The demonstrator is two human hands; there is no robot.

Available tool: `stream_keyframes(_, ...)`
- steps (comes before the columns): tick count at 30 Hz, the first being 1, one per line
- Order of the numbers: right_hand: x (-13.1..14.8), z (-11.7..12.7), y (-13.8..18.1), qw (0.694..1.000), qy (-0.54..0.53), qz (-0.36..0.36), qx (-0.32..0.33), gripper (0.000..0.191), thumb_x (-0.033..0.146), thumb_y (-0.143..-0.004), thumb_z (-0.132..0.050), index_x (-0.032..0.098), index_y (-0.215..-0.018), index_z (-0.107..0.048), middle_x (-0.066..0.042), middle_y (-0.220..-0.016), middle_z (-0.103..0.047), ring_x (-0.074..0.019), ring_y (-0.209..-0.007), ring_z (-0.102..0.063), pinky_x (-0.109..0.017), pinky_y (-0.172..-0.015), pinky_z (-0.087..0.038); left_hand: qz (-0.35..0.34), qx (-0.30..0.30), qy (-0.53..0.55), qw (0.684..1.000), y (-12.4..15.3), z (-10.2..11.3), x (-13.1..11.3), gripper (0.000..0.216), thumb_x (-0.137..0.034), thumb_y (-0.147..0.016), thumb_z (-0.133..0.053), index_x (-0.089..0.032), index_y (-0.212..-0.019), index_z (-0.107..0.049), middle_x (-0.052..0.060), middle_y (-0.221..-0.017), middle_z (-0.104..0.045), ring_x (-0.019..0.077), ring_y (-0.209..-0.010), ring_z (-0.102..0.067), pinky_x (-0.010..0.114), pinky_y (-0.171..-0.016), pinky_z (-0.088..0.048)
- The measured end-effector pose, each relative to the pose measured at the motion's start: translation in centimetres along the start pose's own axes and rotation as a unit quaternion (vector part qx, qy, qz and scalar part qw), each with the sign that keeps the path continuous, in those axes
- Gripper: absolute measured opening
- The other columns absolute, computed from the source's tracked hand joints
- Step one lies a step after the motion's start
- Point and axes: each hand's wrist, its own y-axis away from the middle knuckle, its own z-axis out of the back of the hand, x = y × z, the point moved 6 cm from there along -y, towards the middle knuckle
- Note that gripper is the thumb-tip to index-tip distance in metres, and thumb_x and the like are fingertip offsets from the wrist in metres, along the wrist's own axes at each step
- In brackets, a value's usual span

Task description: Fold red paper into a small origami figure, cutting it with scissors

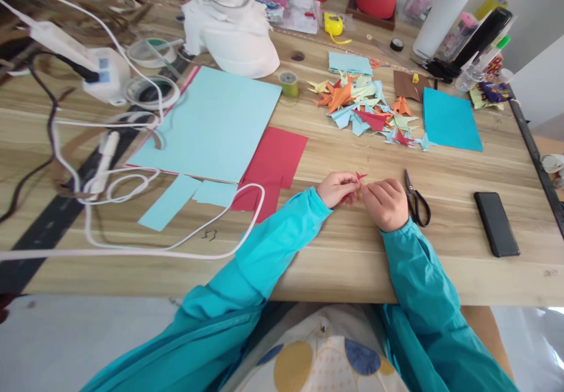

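A small folded red paper piece (pixel 360 176) with pointed tips sticks up between my two hands over the table. My left hand (pixel 338 188) is closed, pinching it from the left. From the right, my right hand (pixel 386 203) pinches at it with curled fingers; the fingers hide most of the piece. Black-handled scissors (pixel 418 200) lie just right of my right hand. Beyond my hands is a pile of folded paper cranes (pixel 368 101) in orange, blue, red and pale green. Red paper sheets (pixel 282 154) lie to the left.
Light blue paper (pixel 211 124) and cut strips (pixel 170 203) lie left, with a white cable (pixel 198 255) looping nearby. A phone (pixel 497 223) lies right, below a bright blue paper stack (pixel 453 120). A white cap (pixel 238 39) and a yellow tape measure (pixel 333 24) stand at the back.
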Motion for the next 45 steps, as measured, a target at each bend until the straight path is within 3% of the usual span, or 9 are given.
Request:
stream_keyframes(6, -0.2, 0.1, 0.0, 0.998, -0.042, -0.051, 0.002, 0.017, 0.022, -0.088, -0.047, 0.023, -0.089, -0.064, -0.006, -0.082, -0.070, -0.0193, -0.078, -0.061, -0.036, -0.076, -0.040, -0.015, -0.003, -0.016, 1.000, 0.0, 0.1, 0.0, 0.018, -0.026, -0.073, -0.064, -0.012, -0.065, -0.056, -0.001, -0.046, -0.057, 0.0084, -0.038, -0.051, 0.018, -0.038, -0.039)
stream_keyframes(9, -1.1, 0.5, 0.1, 0.982, -0.095, -0.150, -0.057, 0.015, 0.027, -0.084, -0.052, 0.021, -0.082, -0.066, -0.007, -0.080, -0.070, -0.0201, -0.075, -0.062, -0.036, -0.073, -0.043, -0.053, 0.003, -0.036, 0.998, 0.1, 0.0, -0.4, 0.020, -0.029, -0.072, -0.065, -0.012, -0.068, -0.056, -0.001, -0.049, -0.056, 0.0087, -0.040, -0.052, 0.019, -0.040, -0.040)
stream_keyframes(11, -2.2, 0.3, 0.6, 0.942, -0.193, -0.262, -0.086, 0.018, 0.030, -0.081, -0.053, 0.019, -0.075, -0.066, -0.008, -0.073, -0.069, -0.0192, -0.068, -0.062, -0.033, -0.065, -0.046, -0.098, 0.001, -0.055, 0.994, 0.2, -0.1, -0.9, 0.021, -0.031, -0.072, -0.065, -0.012, -0.069, -0.056, -0.001, -0.054, -0.056, 0.0086, -0.043, -0.053, 0.019, -0.041, -0.042)
stream_keyframes(14, -3.2, -1.5, 1.2, 0.825, -0.406, -0.389, -0.051, 0.023, 0.035, -0.077, -0.055, 0.018, -0.065, -0.064, -0.004, -0.059, -0.066, -0.0156, -0.053, -0.059, -0.028, -0.051, -0.046, -0.179, -0.005, -0.106, 0.978, 0.5, -0.3, -1.6, 0.023, -0.034, -0.074, -0.063, -0.012, -0.070, -0.057, 0.003, -0.075, -0.057, 0.0070, -0.048, -0.054, 0.019, -0.042, -0.045)
stream_keyframes(17, -3.2, -2.8, 1.4, 0.721, -0.538, -0.437, -0.016, 0.023, 0.037, -0.072, -0.060, 0.017, -0.061, -0.065, -0.002, -0.054, -0.065, -0.0128, -0.046, -0.057, -0.024, -0.045, -0.044, -0.232, 0.001, -0.178, 0.956, 0.8, -0.6, -1.9, 0.022, -0.034, -0.076, -0.060, -0.012, -0.072, -0.059, 0.006, -0.089, -0.054, 0.0060, -0.053, -0.052, 0.019, -0.044, -0.045)
stream_keyframes(19, -3.2, -3.1, 1.5, 0.693, -0.563, -0.451, -0.010, 0.023, 0.037, -0.068, -0.063, 0.016, -0.059, -0.064, -0.002, -0.053, -0.065, -0.0117, -0.045, -0.056, -0.023, -0.044, -0.043, -0.257, -0.004, -0.220, 0.941, 1.0, -0.7, -2.0, 0.020, -0.032, -0.078, -0.058, -0.012, -0.074, -0.060, 0.007, -0.089, -0.053, 0.0070, -0.057, -0.051, 0.019, -0.048, -0.044)
stream_keyframes(33, -3.4, -3.4, 1.7, 0.650, -0.600, -0.466, 0.000, 0.018, 0.033, -0.062, -0.071, 0.016, -0.059, -0.067, -0.001, -0.051, -0.064, -0.0106, -0.044, -0.056, -0.021, -0.044, -0.043, -0.333, -0.026, -0.307, 0.891, 1.5, -0.7, -2.7, 0.011, -0.023, -0.080, -0.054, -0.015, -0.077, -0.063, 0.007, -0.087, -0.055, 0.0147, -0.077, -0.055, 0.024, -0.061, -0.046)
stream_keyframes(39, -3.3, -3.5, 1.8, 0.655, -0.603, -0.455, 0.001, 0.018, 0.033, -0.064, -0.072, 0.016, -0.059, -0.067, 0.000, -0.051, -0.064, -0.0092, -0.044, -0.054, -0.021, -0.045, -0.043, -0.304, -0.020, -0.282, 0.910, 1.3, -0.6, -2.3, 0.010, -0.021, -0.078, -0.055, -0.014, -0.077, -0.062, 0.007, -0.088, -0.055, 0.0090, -0.061, -0.053, 0.021, -0.053, -0.044)
stream_keyframes(45, -3.4, -3.3, 1.5, 0.680, -0.585, -0.441, 0.000, 0.020, 0.034, -0.065, -0.070, 0.015, -0.060, -0.066, 0.000, -0.052, -0.064, -0.0088, -0.045, -0.054, -0.021, -0.046, -0.041, -0.238, 0.026, -0.185, 0.953, 0.9, -0.7, -1.7, 0.013, -0.022, -0.077, -0.056, -0.012, -0.071, -0.057, 0.005, -0.084, -0.052, 0.0056, -0.050, -0.054, 0.018, -0.042, -0.045)
